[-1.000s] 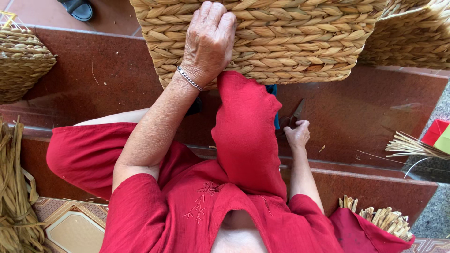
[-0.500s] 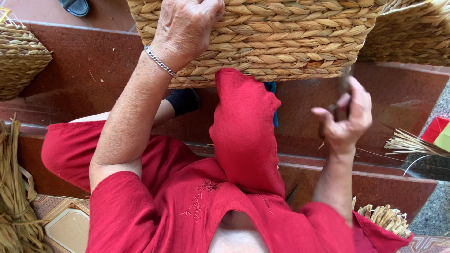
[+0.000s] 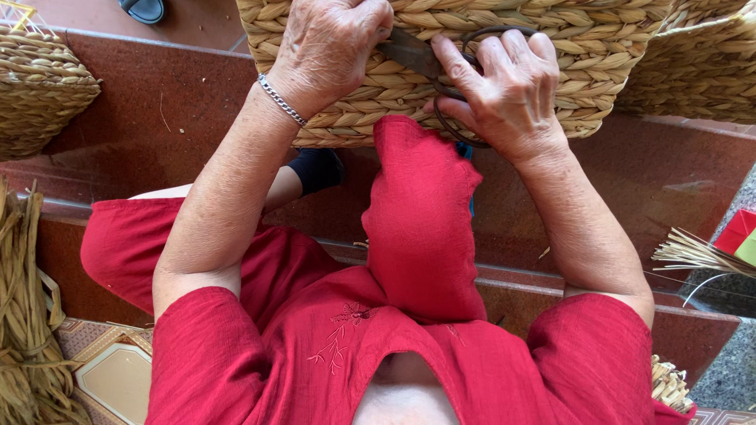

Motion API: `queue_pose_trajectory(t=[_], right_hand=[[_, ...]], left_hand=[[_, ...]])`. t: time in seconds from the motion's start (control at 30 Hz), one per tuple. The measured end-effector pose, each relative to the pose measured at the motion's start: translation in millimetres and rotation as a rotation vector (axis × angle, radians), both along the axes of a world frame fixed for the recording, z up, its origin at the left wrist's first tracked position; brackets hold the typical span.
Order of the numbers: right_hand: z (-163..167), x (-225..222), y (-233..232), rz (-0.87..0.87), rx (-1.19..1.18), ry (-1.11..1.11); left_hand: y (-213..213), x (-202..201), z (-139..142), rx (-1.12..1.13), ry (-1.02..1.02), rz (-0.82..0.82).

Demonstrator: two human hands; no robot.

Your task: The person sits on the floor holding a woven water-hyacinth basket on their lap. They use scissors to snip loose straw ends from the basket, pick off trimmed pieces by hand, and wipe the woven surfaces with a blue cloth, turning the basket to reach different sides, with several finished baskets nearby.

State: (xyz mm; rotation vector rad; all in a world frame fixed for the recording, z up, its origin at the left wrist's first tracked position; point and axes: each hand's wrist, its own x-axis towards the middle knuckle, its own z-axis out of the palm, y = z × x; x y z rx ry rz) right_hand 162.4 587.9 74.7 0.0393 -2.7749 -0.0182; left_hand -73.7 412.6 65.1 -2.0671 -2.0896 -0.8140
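A large woven straw basket (image 3: 598,71) rests on my raised knee, which is covered in red cloth (image 3: 421,220). My left hand (image 3: 331,47), with a silver bracelet at the wrist, presses on the basket's side with fingers curled onto the weave. My right hand (image 3: 504,86) holds dark metal scissors (image 3: 417,55) by the handle loops. The blades lie flat against the basket and point toward my left hand.
A second woven basket (image 3: 701,71) stands behind on the right, another (image 3: 39,86) at the far left. Bundles of dry straw lie at the left (image 3: 31,315) and right (image 3: 693,252). Red-brown stone steps (image 3: 157,118) run below. A dark sandal (image 3: 142,9) lies at the top.
My right hand has risen from beside my knee with the scissors and laid them against the basket. My left hand stayed on the basket, shifting slightly right.
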Motion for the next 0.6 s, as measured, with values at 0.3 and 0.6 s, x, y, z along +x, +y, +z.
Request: queue_pose_trajectory(t=[0.3,0.6], right_hand=[[-21.1,-7.2,1.9,0.047,0.035,0.008],[-13.8,33.4,25.9,-0.107,-0.158,0.039]], left_hand=[[5.8,-0.1,-5.2,0.014,-0.035,0.014],[-70.1,-50.3,-20.6,0.021,-0.574,0.456]])
